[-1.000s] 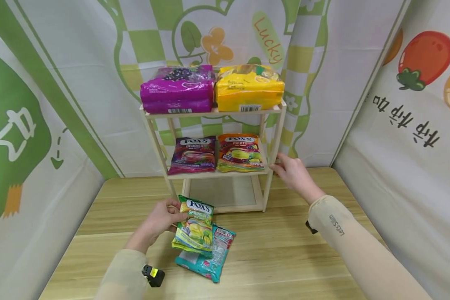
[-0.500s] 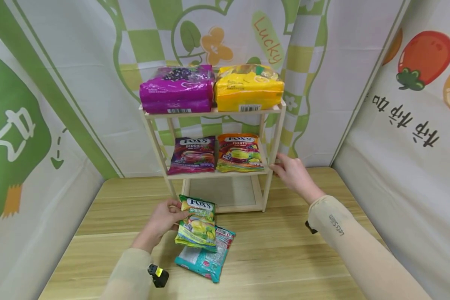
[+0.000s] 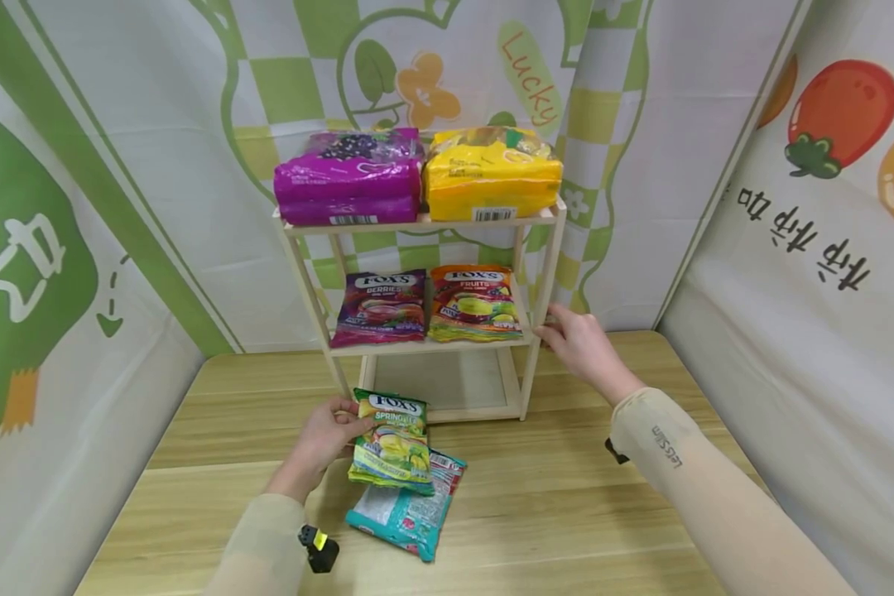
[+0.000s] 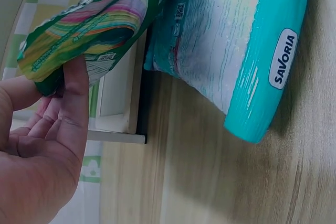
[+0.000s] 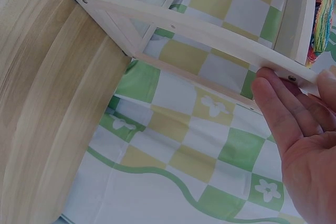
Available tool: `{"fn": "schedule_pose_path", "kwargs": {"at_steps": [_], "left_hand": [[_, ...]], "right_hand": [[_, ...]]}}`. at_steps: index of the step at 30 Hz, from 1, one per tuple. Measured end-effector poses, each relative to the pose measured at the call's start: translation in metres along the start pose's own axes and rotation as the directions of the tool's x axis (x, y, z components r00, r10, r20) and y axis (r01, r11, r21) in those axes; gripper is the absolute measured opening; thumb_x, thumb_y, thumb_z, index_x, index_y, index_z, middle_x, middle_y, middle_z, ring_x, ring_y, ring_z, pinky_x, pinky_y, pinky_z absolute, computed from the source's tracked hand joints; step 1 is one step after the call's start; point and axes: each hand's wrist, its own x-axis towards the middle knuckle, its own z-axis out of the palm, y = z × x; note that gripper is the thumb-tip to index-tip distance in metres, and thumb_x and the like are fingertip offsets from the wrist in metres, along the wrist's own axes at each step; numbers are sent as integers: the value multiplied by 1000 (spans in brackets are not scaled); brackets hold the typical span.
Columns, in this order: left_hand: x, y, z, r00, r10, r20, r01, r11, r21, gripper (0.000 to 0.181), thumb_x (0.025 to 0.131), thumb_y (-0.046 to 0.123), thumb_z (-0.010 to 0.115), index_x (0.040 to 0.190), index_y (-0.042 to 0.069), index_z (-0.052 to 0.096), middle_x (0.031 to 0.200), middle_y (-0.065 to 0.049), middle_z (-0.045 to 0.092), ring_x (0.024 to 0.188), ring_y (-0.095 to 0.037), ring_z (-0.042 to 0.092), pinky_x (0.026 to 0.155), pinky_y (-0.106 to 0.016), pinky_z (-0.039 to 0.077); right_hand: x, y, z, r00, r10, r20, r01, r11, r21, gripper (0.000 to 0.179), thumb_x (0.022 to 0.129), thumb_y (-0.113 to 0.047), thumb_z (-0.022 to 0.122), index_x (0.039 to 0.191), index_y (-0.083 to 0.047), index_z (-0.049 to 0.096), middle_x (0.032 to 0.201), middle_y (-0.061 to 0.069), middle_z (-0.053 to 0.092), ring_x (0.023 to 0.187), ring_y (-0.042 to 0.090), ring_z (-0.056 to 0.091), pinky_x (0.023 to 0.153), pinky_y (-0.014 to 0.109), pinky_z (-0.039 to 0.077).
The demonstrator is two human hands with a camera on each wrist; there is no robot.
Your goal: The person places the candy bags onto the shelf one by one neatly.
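Observation:
My left hand [image 3: 324,439] pinches the left edge of a green FOX'S candy bag [image 3: 393,455] between thumb and fingers. The bag tilts face-up in front of the rack's bottom shelf [image 3: 443,381] and overlaps a teal candy bag [image 3: 410,521] lying on the table. In the left wrist view, the teal bag [image 4: 210,51] shows a SAVORIA label. My right hand [image 3: 588,348] grips the right front post of the wooden rack [image 3: 550,265] at middle-shelf height. The thumb and fingers [image 5: 278,108] lie on opposite sides of that post in the right wrist view.
On the rack's top sit a purple candy bag [image 3: 350,182] and a yellow one [image 3: 492,178]. A berries bag [image 3: 382,308] and a fruits bag [image 3: 475,305] lean side by side on the middle shelf. Printed curtains [image 3: 268,91] enclose the wooden table [image 3: 566,497].
My left hand has shifted slightly to the right with the green candy bag, whose lower edge has swung right and up. The right hand keeps its grip on the rack post.

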Motion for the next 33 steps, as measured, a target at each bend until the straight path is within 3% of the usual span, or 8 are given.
{"fn": "schedule_pose_path", "kwargs": {"at_steps": [15,24,29,33], "left_hand": [[4,-6,5,999,-11,-48,10,1000,-28,41,100,16,67,132,-4,50,112,-17,66,82,-18,64,71,-34,60],[5,-7,6,997,-36,-69,34,999,-28,46,102,20,64,140,-2,51,127,-23,64,92,-21,67,85,-40,62],[3,-5,9,997,-21,-75,17,999,-47,47,101,15,64,141,-5,50,126,-27,64,86,-17,67,76,-32,62],[1,-5,11,996,32,-88,-31,999,17,47,99,9,64,140,-8,51,120,-27,66,81,-14,63,66,-23,55]], "right_hand": [[1,1,1,1000,12,4,-12,1000,2,23,107,-15,57,121,2,62,112,25,73,94,34,75,77,44,65],[0,1,1,1000,-7,-4,7,1000,6,22,106,-14,57,120,3,62,110,25,73,92,33,75,76,43,65],[0,1,1,1000,-5,-6,5,1000,6,21,106,-13,57,118,3,62,109,26,74,91,33,75,75,43,65],[0,1,1,1000,-10,-8,10,1000,9,21,106,-13,57,119,3,62,110,26,73,92,34,75,76,43,65]]}}
